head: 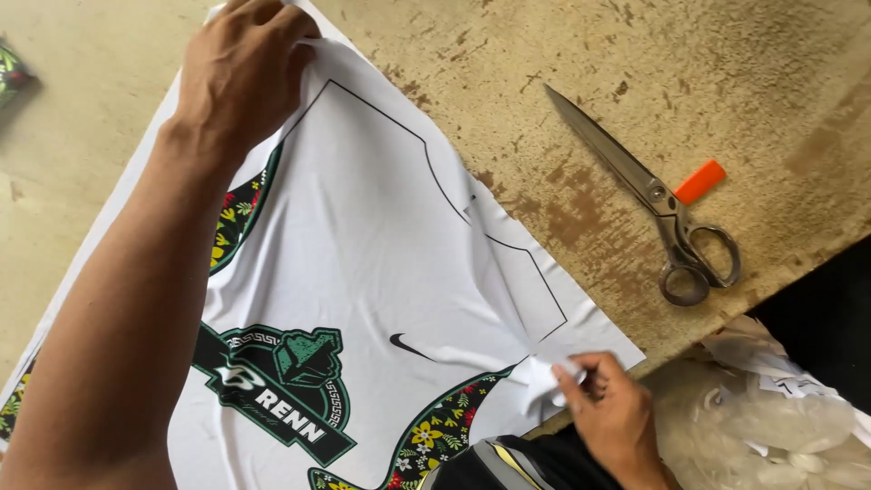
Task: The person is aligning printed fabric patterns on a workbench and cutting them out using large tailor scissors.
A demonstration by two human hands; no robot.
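1. Stretching up from the bottom left corner, the person's left forearm is filling the near part of the view, and the left hand [240, 77] at its end is lying knuckles-up at the top of the frame, its fingers curled down and pinching the far edge of a white printed fabric panel [381, 227].
2. That panel is lying flat on the worn tan table [771, 82], running from the lower left toward the top centre; it is carrying a thin black cutting outline, a green and black emblem [281, 386] near the bottom, and dark bands with a floral pattern [435, 431] curving along its sides.
3. At the panel's near right corner, the right hand [612, 413] is closing thumb and fingers on a bunched bit of the white cloth, just at the table's edge.
4. Farther right, well apart from both hands, large metal scissors [649, 195] are lying shut on the bare table, blades pointing up and left, with a small orange object [699, 181] just beside the handles.
5. Below the table edge at the lower right, crumpled clear plastic and white scraps [771, 417] are piling together.
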